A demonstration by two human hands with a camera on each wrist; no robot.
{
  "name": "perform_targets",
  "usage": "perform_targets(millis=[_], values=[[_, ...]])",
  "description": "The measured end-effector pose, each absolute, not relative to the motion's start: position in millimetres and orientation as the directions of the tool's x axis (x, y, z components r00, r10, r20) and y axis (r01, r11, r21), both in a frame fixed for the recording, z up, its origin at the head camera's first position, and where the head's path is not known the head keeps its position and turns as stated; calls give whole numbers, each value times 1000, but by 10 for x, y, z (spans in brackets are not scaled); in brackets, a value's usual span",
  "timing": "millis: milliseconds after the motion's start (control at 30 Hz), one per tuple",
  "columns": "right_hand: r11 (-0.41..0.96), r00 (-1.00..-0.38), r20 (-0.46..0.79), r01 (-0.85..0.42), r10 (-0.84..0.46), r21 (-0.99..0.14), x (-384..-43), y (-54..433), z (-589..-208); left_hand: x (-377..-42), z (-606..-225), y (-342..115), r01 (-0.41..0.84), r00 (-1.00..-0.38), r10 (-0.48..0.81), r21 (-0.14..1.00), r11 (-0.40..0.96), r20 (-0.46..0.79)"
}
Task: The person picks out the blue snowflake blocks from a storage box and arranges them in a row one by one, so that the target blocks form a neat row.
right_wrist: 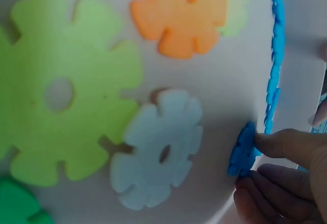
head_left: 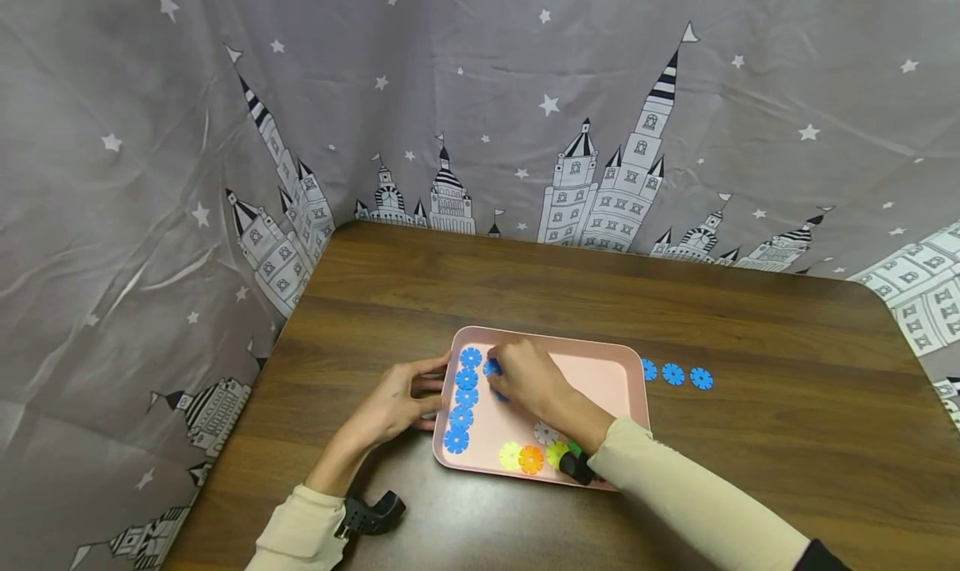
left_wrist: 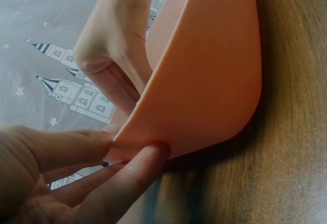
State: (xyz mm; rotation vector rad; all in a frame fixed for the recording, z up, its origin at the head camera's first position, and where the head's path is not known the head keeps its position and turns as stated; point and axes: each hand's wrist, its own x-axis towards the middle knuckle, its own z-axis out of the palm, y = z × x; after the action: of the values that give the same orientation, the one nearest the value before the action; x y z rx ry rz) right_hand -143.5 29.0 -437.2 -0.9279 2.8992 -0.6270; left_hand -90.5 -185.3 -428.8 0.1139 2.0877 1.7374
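Note:
The pink tray lies on the table. My left hand touches the outside of its left wall, fingers mostly straight; in the left wrist view a fingertip presses on that wall. Inside the tray, my right hand pinches a blue notched plastic disc between thumb and fingers near the tray floor. Part of this disc is hidden by the fingers. To the left of it, several blue discs form a column along the left wall. Another blue piece shows beneath the right hand.
Along the tray's near side lie a pale yellow disc, an orange disc, a yellow-green disc and a white disc. A green disc is partly hidden. Three blue discs lie right of the tray.

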Motion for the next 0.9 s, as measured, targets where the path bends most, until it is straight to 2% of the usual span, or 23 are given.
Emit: perform_targets(millis=[167, 467, 667, 900], values=[[731, -799, 116, -590, -590, -343, -1434, 305, -4381, -901, -4285, -1837, -194, -909, 326, 956, 220, -260], [746, -866, 73, -467, -495, -474, -1441, 393, -4263, -899, -4271, -1824, -194, -907, 331, 955, 223, -261], [747, -886, 134, -448, -444, -491, -1478, 582, -4142, -893, -4272, -1830, -197, -914, 305, 951, 240, -266], [767, -905, 229, -425, -359, -481, -1525, 1014, -4066, -886, -4262, -1818, -189, -920, 293, 949, 251, -260]])
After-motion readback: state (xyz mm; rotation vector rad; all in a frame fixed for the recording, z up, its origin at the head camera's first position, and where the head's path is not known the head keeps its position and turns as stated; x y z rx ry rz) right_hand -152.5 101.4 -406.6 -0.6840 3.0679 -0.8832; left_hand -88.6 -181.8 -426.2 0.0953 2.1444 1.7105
